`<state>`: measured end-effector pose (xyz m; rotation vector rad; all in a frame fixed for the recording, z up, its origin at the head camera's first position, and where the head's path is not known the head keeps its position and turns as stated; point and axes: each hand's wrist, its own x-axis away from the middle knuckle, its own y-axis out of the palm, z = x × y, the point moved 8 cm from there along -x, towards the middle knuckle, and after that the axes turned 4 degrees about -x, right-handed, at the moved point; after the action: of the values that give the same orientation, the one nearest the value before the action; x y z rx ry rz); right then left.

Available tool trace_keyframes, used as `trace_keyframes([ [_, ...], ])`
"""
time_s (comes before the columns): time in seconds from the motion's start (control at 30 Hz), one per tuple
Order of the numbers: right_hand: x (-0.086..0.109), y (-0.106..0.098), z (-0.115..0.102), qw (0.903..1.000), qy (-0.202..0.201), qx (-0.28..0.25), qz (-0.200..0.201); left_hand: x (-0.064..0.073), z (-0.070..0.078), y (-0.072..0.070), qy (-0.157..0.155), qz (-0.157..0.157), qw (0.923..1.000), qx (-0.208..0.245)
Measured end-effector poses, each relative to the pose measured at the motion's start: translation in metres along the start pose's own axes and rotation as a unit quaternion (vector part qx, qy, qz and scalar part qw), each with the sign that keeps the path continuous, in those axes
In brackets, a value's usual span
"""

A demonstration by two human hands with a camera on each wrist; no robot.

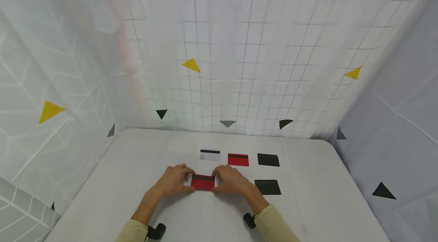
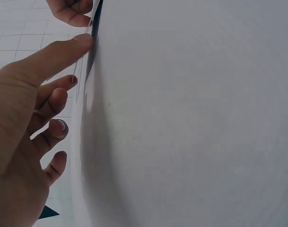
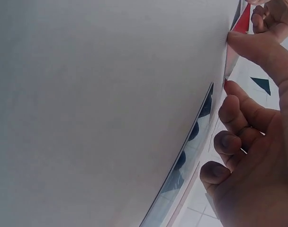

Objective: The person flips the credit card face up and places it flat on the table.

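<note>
Covering its corners, the left hand (image 1: 173,180) and right hand (image 1: 233,181) pinch the held red card (image 1: 203,183) between thumbs and fingers, arched toward each other, just in front of the white card (image 1: 210,155) on the counter (image 1: 318,196). The right wrist view shows the held red card steeply foreshortened. Printing (image 1: 202,157) at the white card's lower left is too small to read.

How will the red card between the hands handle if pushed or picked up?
The red card looks fairly stiff: its edges run straight between the left hand and right hand. It's probably light, being very thin. Flat-faced, it would likely slide rather than roll.
</note>
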<state>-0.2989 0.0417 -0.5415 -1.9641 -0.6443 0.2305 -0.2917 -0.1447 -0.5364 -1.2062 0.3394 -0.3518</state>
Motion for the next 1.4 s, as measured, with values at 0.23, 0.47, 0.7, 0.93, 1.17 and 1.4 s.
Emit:
trace_keyframes([
  [0.23,0.008,-0.013,0.000,0.9995,-0.002,-0.020,0.026,-0.003,0.009,-0.006,0.025,0.026,0.9987,0.037],
  [0.47,0.029,-0.028,0.019,0.9931,-0.022,-0.096,0.064,-0.012,0.024,-0.003,0.040,0.041,0.9956,0.074],
  [0.7,0.052,-0.039,0.041,0.9848,-0.026,-0.142,0.097,-0.021,0.049,0.001,0.061,0.050,0.9902,0.116],
  [0.93,0.069,-0.050,0.055,0.9802,0.003,-0.157,0.120,-0.028,0.067,0.001,0.077,0.075,0.9841,0.142],
  [1.17,0.075,-0.058,0.065,0.9778,0.020,-0.166,0.126,-0.036,0.075,0.005,0.071,0.069,0.9865,0.130],
  [1.4,0.079,-0.060,0.072,0.9754,0.025,-0.175,0.131,-0.040,0.080,0.005,0.082,0.067,0.9861,0.128],
])
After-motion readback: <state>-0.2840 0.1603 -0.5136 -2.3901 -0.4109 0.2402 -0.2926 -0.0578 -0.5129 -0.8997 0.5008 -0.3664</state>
